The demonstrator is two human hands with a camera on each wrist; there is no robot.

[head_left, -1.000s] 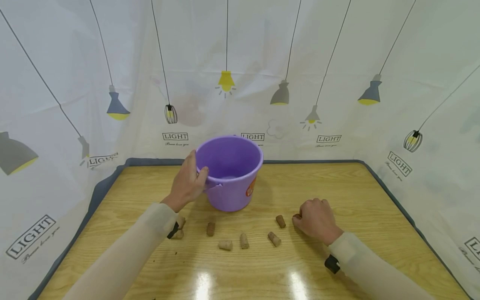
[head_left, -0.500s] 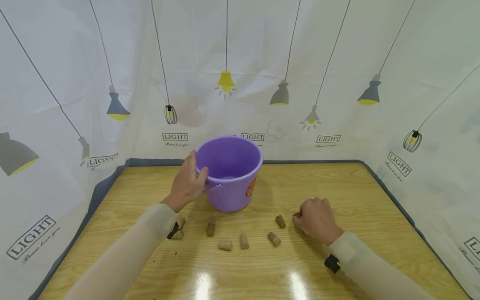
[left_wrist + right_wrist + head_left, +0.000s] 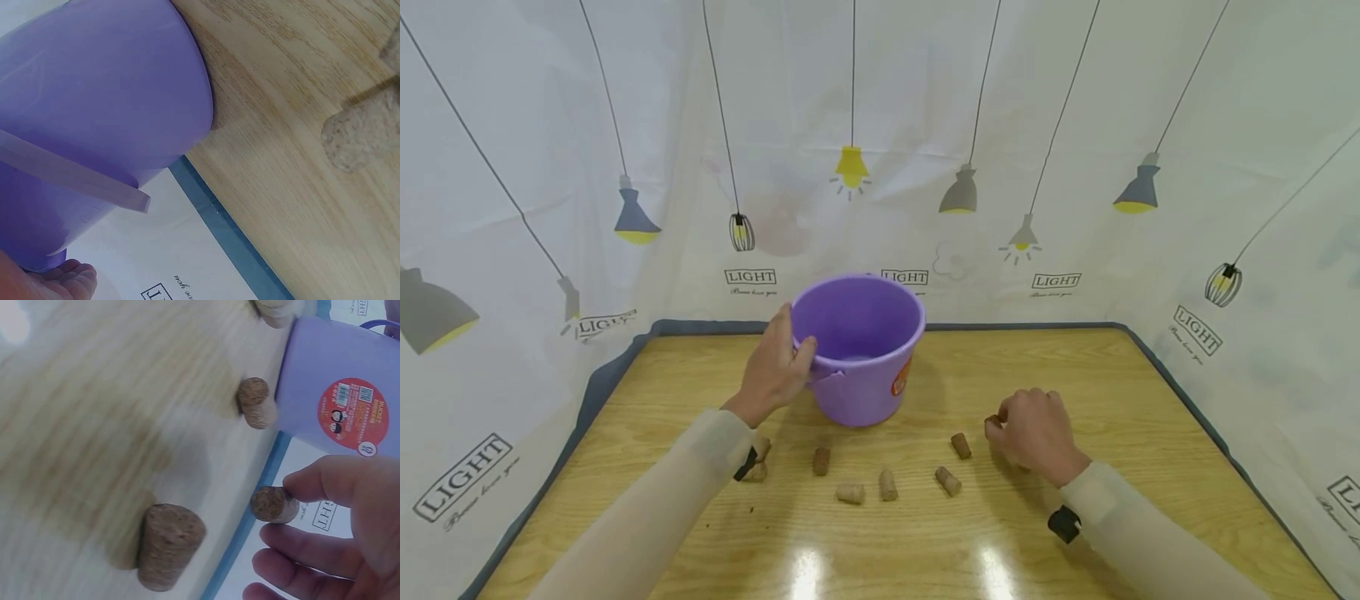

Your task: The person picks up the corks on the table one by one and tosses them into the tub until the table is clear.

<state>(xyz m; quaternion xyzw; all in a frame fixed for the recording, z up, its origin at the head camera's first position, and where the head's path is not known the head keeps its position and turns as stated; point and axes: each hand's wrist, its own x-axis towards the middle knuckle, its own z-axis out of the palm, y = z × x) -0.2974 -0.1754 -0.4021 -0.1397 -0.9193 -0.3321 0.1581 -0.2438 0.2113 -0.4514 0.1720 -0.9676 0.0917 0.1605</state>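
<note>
My left hand (image 3: 773, 371) grips the rim of a purple bucket (image 3: 861, 387) on its left side, thumb over the inner edge. In the right wrist view, my right hand (image 3: 337, 531) pinches a brown cork (image 3: 275, 505) between thumb and index finger, raised off the table. Below that hand, another cork (image 3: 170, 547) stands on the wood. To its left in the head view lie a dark cork (image 3: 961, 446) and a mottled cork (image 3: 948, 481). Pale corks (image 3: 851, 493) and a brown cork (image 3: 822, 461) lie in front of the bucket.
Two pale corks (image 3: 756, 471) lie partly hidden behind my left wrist. The wooden table (image 3: 865, 554) carries a few dark crumbs near the left. A white lamp-print sheet (image 3: 1075, 100) with a dark blue edge surrounds the table's back and sides.
My right hand has risen slightly, and a cork now shows at its fingertips. The left hand and the bucket have stayed in place.
</note>
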